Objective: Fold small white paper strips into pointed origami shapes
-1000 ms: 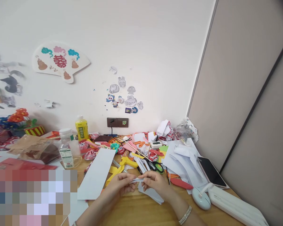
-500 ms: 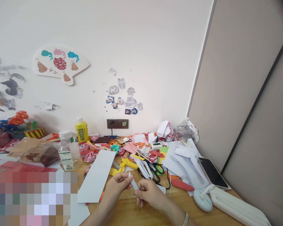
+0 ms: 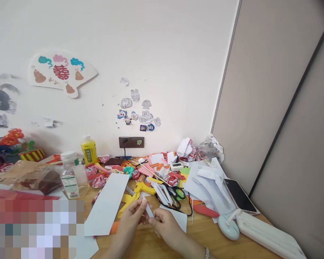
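A narrow white paper strip (image 3: 149,210) is pinched between my two hands above the wooden table. My left hand (image 3: 133,213) is closed on its upper end, thumb against fingers. My right hand (image 3: 163,223) grips the lower end. Just beyond the fingers lie a yellow glue gun (image 3: 144,187), black-handled scissors (image 3: 175,194) and several folded white strips (image 3: 163,192). A large white sheet (image 3: 108,205) lies left of my left hand, and another white sheet (image 3: 178,217) is partly hidden behind my right hand.
At the left stand a clear jar (image 3: 70,176) and a yellow bottle (image 3: 89,150). To the right are a white paper pile (image 3: 205,183), a dark-screened tablet (image 3: 240,196) and a white lamp (image 3: 267,233) with a rounded base. Paper scraps crowd the table's back along the wall.
The view has turned slightly to the right. My hands have drawn closer together on the paper strip, and more of the sheet behind my right hand shows.
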{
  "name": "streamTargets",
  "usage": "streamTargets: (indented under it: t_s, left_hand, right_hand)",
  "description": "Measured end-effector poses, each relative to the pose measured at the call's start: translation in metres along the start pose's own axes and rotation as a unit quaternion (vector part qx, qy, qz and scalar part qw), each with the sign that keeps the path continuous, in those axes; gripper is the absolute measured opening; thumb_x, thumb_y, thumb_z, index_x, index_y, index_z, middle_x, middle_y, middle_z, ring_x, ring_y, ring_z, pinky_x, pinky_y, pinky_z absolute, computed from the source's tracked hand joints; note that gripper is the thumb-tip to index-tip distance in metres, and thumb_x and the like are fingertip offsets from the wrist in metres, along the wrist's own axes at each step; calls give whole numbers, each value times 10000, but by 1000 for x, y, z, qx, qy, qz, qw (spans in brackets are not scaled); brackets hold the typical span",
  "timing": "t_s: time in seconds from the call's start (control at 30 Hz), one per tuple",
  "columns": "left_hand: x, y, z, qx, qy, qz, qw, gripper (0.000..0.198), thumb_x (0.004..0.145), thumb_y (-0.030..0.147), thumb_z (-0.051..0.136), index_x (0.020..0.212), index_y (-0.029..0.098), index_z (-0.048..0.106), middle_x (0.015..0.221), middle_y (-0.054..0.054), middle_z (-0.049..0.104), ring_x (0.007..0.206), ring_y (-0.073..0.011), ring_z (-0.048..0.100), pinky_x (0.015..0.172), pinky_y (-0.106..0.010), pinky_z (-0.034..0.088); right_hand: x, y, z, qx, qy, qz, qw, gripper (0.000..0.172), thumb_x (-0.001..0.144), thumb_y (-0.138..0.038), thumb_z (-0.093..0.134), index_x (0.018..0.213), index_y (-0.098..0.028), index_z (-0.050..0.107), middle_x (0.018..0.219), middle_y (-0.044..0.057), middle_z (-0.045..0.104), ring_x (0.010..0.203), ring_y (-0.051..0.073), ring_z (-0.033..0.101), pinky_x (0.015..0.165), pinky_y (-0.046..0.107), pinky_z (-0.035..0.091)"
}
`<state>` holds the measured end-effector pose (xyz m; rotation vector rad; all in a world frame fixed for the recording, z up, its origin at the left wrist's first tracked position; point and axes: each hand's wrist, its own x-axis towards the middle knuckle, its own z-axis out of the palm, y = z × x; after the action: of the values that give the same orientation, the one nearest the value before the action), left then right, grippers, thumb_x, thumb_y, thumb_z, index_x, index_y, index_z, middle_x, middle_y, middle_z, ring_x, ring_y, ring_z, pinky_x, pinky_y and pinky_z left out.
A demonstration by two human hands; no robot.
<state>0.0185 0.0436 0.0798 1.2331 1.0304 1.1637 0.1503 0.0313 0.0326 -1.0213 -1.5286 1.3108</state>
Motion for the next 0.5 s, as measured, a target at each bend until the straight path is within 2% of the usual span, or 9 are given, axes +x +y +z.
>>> streamTargets:
  t_s: [0.13,0.2,0.3,0.4,0.5]
  left_hand:
    - [3,4,-5,14,39,42,998,352,623,518,616,567,172,595,485,31,541,482,-102,452,500,-202,393]
    - [3,4,-5,2,46,33,998,354,625,521,612,568,173,591,533,14,582,506,-111,474,516,-210,406]
    - [1,-1,0,-22,10,-7,1000,392,625,553,590,611,162,614,629,-25,637,587,-157,544,561,-247,443]
    - [0,-8,4,-5,-38,-16,999,407,614,560,595,636,155,640,616,-23,640,611,-184,569,598,-278,457]
    - [2,-13,3,26,-31,1,999,403,601,551,613,658,154,653,652,-27,659,682,-206,586,655,-292,460]
  right_hand:
    - [-4,1,1,-54,-52,4,997,500,780,-606,383,604,-149,480,433,-57,370,386,59,324,387,184,236]
    - [-4,2,1,-97,-44,-13,994,532,787,-611,366,555,-145,480,449,-42,392,415,65,349,418,190,258]
    - [-3,6,0,-106,-13,-25,994,563,782,-629,353,514,-146,465,448,-35,398,415,66,355,422,192,262]
    - [0,9,-2,-58,-31,-3,998,583,770,-665,314,530,-154,458,399,-46,365,354,61,321,372,188,231]
    - [1,8,-3,-53,-45,-6,998,598,772,-671,296,541,-148,473,382,-48,366,336,56,323,365,181,230]
